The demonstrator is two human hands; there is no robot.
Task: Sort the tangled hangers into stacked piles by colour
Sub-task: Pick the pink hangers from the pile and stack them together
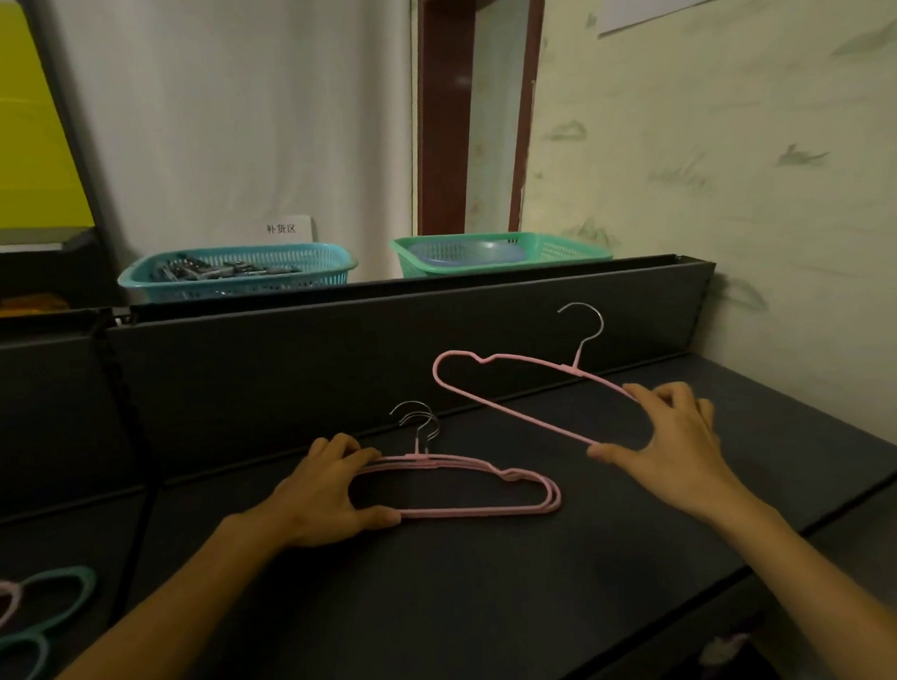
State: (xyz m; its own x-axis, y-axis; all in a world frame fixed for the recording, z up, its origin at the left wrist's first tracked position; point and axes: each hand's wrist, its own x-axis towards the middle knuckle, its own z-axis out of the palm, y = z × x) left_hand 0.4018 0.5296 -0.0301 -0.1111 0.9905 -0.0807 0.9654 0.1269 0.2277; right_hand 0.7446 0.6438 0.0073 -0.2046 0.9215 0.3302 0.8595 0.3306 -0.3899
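A small stack of pink hangers (495, 510) with metal hooks lies flat on the dark shelf top (447, 597). My left hand (324, 491) grips the stack's left end, thumb under the lower bar and fingers over the upper one. My right hand (666, 433) holds the right end of a single pink hanger (509, 360), lifted and tilted above the shelf to the right of the stack, its hook pointing up toward the back panel. At the bottom left edge lie green hangers (51, 598) and part of another pink hanger (5, 600).
A dark back panel (385, 353) rises behind the shelf. Beyond it stand a blue basket (238, 272) holding metal pieces and a green basket (499, 252) with a blue dish. The wall (737, 173) closes the right side; a doorway is behind.
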